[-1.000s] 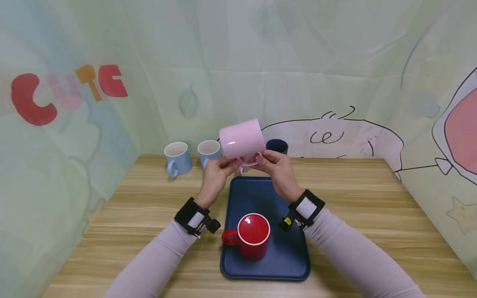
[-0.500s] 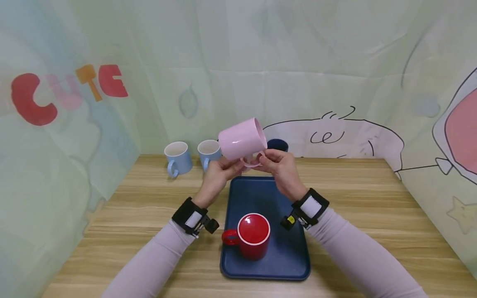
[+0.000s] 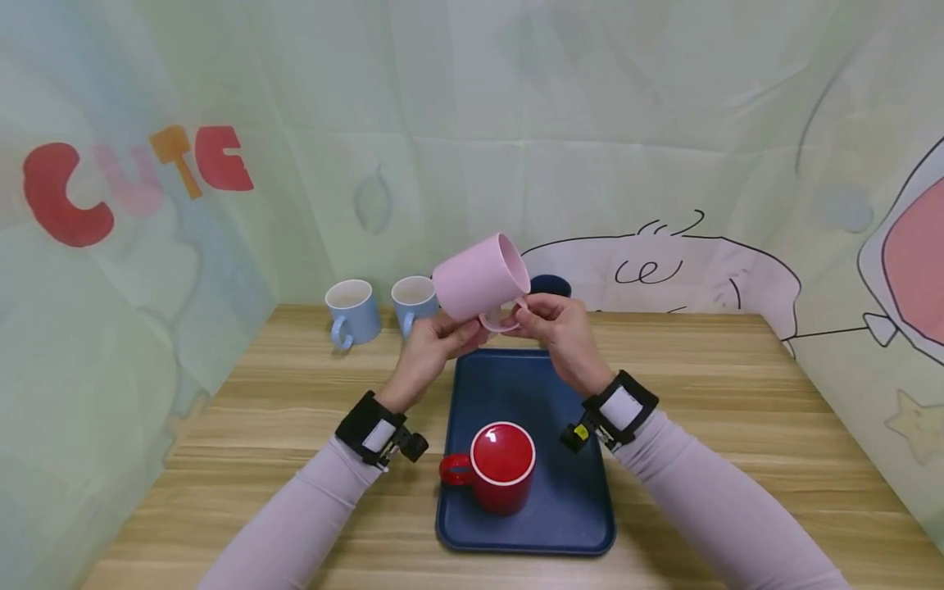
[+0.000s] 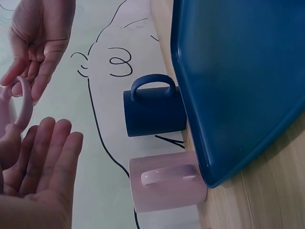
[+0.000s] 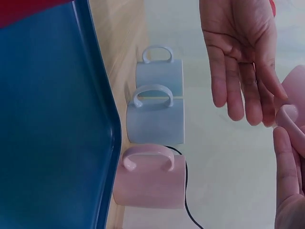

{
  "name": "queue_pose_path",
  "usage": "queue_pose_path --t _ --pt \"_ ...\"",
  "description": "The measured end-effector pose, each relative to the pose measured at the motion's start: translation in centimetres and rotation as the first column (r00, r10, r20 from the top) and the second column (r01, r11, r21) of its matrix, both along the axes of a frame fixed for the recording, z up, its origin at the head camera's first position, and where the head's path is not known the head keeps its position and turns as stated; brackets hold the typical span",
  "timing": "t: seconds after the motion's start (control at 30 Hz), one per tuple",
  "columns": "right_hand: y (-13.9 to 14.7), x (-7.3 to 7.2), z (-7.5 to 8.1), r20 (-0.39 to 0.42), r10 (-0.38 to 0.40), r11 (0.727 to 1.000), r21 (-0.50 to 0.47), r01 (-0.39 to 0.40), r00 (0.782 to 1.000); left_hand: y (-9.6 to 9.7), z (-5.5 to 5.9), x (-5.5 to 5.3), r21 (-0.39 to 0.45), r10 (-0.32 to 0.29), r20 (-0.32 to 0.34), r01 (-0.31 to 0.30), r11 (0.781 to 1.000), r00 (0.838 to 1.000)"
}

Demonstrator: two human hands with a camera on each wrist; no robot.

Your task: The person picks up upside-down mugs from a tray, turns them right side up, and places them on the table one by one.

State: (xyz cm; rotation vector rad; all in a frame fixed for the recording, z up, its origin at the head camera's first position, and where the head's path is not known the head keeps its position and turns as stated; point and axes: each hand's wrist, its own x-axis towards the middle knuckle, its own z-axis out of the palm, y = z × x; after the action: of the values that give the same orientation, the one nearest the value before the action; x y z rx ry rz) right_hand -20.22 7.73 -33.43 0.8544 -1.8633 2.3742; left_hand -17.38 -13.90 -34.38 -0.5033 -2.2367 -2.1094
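A pink mug (image 3: 481,279) is held up above the far end of the tray, tilted on its side, with its mouth turned up and to the right. My left hand (image 3: 430,354) holds it low near the base, thumb against the mug. By its handle (image 4: 25,107), the mug is pinched between the thumb and fingers of my right hand (image 3: 562,338). A red mug (image 3: 503,483) stands on the blue tray (image 3: 560,524), handle to the left; whether it is upside down I cannot tell.
Along the back wall stand two light blue mugs (image 3: 352,315) (image 3: 415,303), a second pink mug (image 5: 152,186) mostly hidden by my hands in the head view, and a dark blue mug (image 4: 155,112). Printed cloth walls (image 3: 332,205) border the wooden table (image 3: 280,426).
The pink mug has turned a little, so more of its mouth now shows. My right hand has shifted slightly right and my left wrist slightly left. The red mug and tray are unchanged.
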Motion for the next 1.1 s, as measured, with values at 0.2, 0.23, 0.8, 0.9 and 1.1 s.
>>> queue_pose_path --t 0.2,0.23,0.8,0.9,1.1 --pt "0.3 -0.2 -0.3 -0.005 -0.002 1.000 0.007 0.002 1.000 -0.5 -0.2 0.1 -0.063 -0.030 0.053 0.034 0.997 0.998" --pt "0.4 -0.3 -0.4 -0.006 -0.004 1.000 0.006 0.004 1.000 -0.6 -0.2 0.1 -0.071 -0.037 0.058 0.041 0.997 0.998" --pt "2.1 -1.2 0.1 -0.042 -0.122 0.991 0.050 0.124 0.992 -2.1 -1.4 0.6 -0.122 -0.107 0.092 0.118 0.986 0.990" --pt "2.5 -1.4 0.2 -0.050 -0.132 0.989 0.058 0.135 0.990 -2.1 -1.6 0.6 -0.131 -0.107 0.102 0.120 0.984 0.989" --pt "3.3 -1.9 0.4 -0.061 -0.163 0.984 0.057 0.166 0.985 -2.2 -1.6 0.8 -0.164 -0.122 0.117 0.140 0.976 0.986"
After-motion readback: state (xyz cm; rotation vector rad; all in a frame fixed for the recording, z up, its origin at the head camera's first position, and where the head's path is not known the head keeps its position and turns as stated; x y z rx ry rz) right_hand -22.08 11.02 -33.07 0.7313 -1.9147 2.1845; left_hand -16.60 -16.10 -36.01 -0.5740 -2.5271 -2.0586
